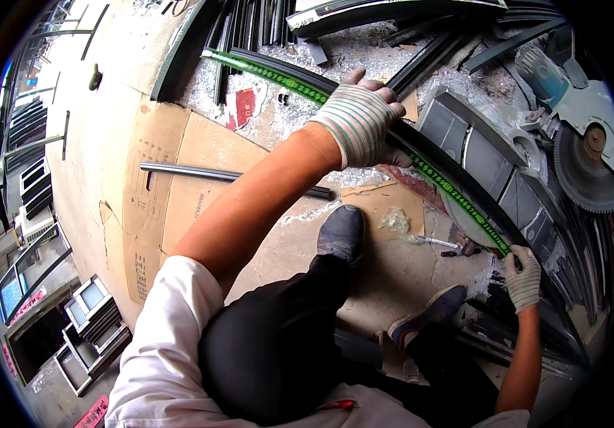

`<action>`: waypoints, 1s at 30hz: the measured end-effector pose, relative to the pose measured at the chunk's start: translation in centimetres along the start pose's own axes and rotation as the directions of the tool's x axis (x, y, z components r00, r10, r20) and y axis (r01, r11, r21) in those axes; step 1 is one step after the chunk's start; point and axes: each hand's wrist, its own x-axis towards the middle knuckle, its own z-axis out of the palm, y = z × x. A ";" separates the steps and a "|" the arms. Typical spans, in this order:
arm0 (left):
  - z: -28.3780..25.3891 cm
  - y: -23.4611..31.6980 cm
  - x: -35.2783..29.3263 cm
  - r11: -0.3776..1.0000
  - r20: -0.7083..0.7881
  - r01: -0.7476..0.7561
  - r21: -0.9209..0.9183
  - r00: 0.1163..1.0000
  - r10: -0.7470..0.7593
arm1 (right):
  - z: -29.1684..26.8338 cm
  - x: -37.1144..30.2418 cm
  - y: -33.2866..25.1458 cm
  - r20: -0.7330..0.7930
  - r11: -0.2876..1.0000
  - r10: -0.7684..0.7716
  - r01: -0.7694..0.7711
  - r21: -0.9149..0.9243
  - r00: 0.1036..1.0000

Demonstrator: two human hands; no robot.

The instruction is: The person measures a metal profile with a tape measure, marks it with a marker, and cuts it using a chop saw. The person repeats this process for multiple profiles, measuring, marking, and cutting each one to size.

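Observation:
A long dark metal profile bar [452, 165] runs slantwise from the upper middle to the lower right. Along it lies a bright green tape measure blade [449, 187], its free end showing at the upper left. My left hand [364, 118], in a striped knit glove with bare fingertips, is closed around the bar and the tape near the middle. Lower right, my right hand [524, 279], gloved alike, pinches the tape against the bar; its palm side is hidden, and the tape's case cannot be made out.
A cut-off saw with a round toothed blade [591, 170] stands at the right beside its grey metal base [489, 153]. Flattened cardboard [200, 143] with a short dark bar [200, 170] lies at the left. More dark profiles [399, 16] are piled at the top. My shoes are below the bar.

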 end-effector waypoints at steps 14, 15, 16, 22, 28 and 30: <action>2.6 -0.9 1.8 0.991 0.124 -0.081 0.107 0.990 0.067 | -1.3 0.8 4.6 -0.001 0.999 0.043 -0.043 -0.020 0.999; 2.6 -0.8 1.8 0.991 0.112 -0.086 0.105 0.991 0.074 | -1.5 0.9 4.7 -0.003 0.999 0.039 -0.039 -0.021 0.999; 2.7 -0.9 1.8 0.991 0.100 -0.090 0.103 0.992 0.080 | -1.6 0.9 4.9 -0.004 0.999 0.034 -0.034 -0.022 0.999; 2.7 -1.1 1.4 0.994 0.102 -0.084 0.074 0.992 0.077 | -1.7 1.4 5.5 -0.002 0.999 0.021 -0.021 -0.025 1.000; 3.1 -1.3 1.5 0.995 0.103 -0.075 0.067 0.992 0.068 | -1.6 1.4 6.1 -0.025 0.995 -0.020 0.017 -0.100 0.999; 3.1 -1.0 1.8 0.999 0.157 -0.019 0.030 0.987 0.014 | -2.0 1.1 6.5 -0.019 0.987 -0.021 0.018 -0.160 1.000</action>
